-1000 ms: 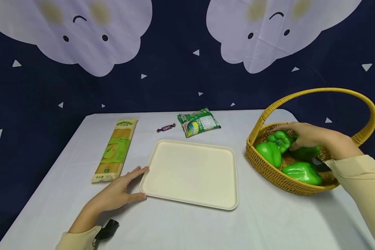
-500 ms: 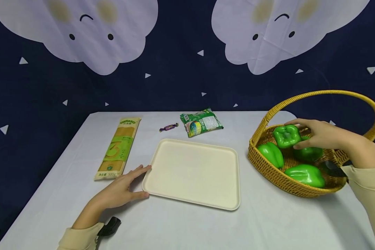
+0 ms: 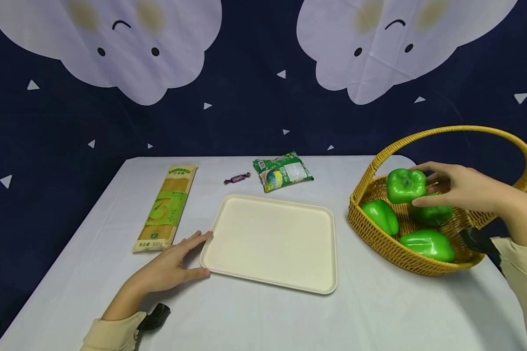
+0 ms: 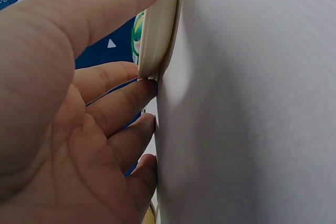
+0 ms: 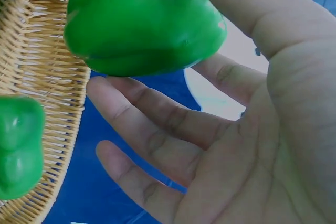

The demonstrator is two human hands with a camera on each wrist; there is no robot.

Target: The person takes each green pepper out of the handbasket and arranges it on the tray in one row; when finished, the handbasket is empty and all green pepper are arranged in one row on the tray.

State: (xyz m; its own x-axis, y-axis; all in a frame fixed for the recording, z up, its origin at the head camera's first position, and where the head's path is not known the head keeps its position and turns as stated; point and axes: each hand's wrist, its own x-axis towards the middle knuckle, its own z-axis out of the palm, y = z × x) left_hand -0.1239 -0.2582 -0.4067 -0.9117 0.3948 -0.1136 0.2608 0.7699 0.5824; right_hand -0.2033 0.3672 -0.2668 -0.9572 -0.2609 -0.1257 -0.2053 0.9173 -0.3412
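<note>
My right hand (image 3: 465, 187) pinches a green bell pepper (image 3: 406, 185) between thumb and fingers, up over the wicker basket (image 3: 395, 253). In the right wrist view that pepper (image 5: 142, 24) sits between the thumb and the first fingers, while the other fingers spread below it. Several more bell peppers lie in the basket, one at the left (image 3: 381, 217) and one at the front (image 3: 428, 245). My left hand (image 3: 167, 269) rests on the table with fingers extended, thumb and fingertip touching the near left corner of a cream tray (image 3: 270, 243). The left wrist view shows the thumb against the tray's rim (image 4: 157, 35).
Left of the tray lies a long pack of noodles (image 3: 167, 207). A purple wrapped candy (image 3: 237, 179) and a green snack bag (image 3: 283, 173) lie behind the tray. The basket's tall handle (image 3: 456, 129) arches beside the right hand. A dark blue cloth (image 3: 246, 126) hangs behind the table.
My right hand has lifted the bell pepper up from among the others in the basket and shifted slightly right. The left hand has stayed at the tray's corner.
</note>
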